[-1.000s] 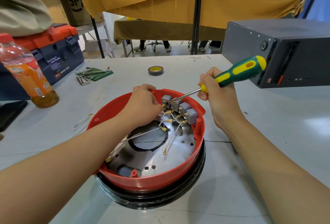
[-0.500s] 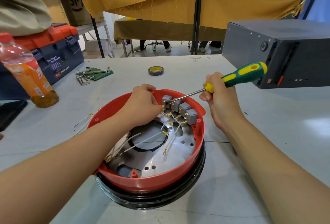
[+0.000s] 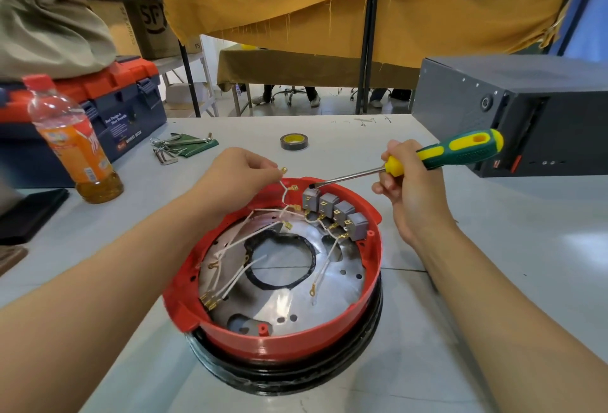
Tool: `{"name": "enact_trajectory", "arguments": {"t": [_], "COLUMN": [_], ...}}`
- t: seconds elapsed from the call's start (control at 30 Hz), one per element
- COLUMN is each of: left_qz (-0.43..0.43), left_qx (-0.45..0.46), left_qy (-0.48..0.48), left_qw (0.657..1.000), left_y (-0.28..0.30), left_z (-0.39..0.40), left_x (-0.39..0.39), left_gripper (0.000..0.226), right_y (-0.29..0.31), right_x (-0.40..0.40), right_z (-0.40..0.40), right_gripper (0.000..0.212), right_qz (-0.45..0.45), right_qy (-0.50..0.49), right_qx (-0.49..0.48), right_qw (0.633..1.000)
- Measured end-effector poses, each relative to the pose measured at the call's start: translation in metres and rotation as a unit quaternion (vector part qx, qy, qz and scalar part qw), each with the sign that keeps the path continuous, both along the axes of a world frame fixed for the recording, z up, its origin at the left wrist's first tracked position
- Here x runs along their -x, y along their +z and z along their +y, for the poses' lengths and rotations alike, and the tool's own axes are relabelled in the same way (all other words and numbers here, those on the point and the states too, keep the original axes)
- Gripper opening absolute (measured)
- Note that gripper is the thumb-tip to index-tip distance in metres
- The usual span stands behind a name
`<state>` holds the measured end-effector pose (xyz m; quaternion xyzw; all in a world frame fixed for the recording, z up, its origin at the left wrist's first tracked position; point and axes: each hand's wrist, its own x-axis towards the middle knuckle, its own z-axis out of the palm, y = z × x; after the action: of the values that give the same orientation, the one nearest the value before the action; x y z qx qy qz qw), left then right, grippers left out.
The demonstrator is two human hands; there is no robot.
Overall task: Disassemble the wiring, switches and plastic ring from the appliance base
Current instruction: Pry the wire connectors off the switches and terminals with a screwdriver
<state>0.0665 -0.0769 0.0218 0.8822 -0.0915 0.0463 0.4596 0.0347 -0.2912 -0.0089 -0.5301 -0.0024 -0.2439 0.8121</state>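
left hand (image 3: 243, 170) pinches thin, limp white wire (image 3: 283, 189) near brass terminal | right hand (image 3: 411, 189) grips screwdriver (image 3: 437, 157), tip on 4 rigid switches (image 3: 332, 210) | grasp wires at terminals

Bare counter (image 3: 493, 248) right of red ring (image 3: 296, 337). Grey box (image 3: 526, 110) blocks upper right; bottle (image 3: 75, 146), toolbox (image 3: 108, 106) crowd upper left. Tape roll (image 3: 293, 141) behind ring.

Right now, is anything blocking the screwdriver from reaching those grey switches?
Nothing visible. The screwdriver in the right hand already has its tip at the endmost grey switch; the left hand holds a white wire aside.
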Motion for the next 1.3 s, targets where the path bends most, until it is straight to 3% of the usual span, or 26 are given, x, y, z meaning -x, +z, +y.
{"name": "enact_trajectory", "arguments": {"t": [0.13,0.37,0.47,0.63,0.77,0.93,1.13,1.3], "left_qz": [0.071,0.152,0.159,0.135,0.107,0.123,0.186,0.168], "left_qx": [0.113,0.258,0.344,0.412,0.497,0.457,0.265,0.190], "left_qy": [-0.036,0.006,0.021,0.076,0.125,0.189,0.229,0.247], "left_qw": [0.990,0.954,0.925,0.898,0.852,0.860,0.918,0.935], "left_y": [0.005,0.013,0.012,0.010,0.005,-0.011,-0.043,-0.055], "left_z": [0.018,0.058,0.068,0.085,0.111,0.142,0.156,0.153], "left_x": [0.009,0.017,0.020,0.024,0.021,0.006,-0.012,-0.018], "left_gripper": [0.020,0.010,0.011,0.014,0.009,0.008,0.017,0.018], "right_y": [0.011,0.016,0.004,-0.011,-0.011,-0.013,-0.015,-0.016], "right_x": [0.005,0.026,0.039,0.049,0.045,0.040,0.035,0.034], "right_z": [0.001,0.011,0.021,0.036,0.037,0.034,0.026,0.026], "right_gripper": [0.023,0.019,0.020,0.018,0.024,0.028,0.026,0.025], "right_qz": [0.006,0.002,-0.008,-0.005,0.003,0.006,0.000,-0.007], "right_qy": [0.032,0.104,0.067,-0.028,-0.072,-0.076,-0.076,-0.075], "right_qx": [0.056,0.182,0.214,0.274,0.247,0.270,0.274,0.271], "right_qw": [0.998,0.978,0.975,0.961,0.966,0.960,0.959,0.960]}}
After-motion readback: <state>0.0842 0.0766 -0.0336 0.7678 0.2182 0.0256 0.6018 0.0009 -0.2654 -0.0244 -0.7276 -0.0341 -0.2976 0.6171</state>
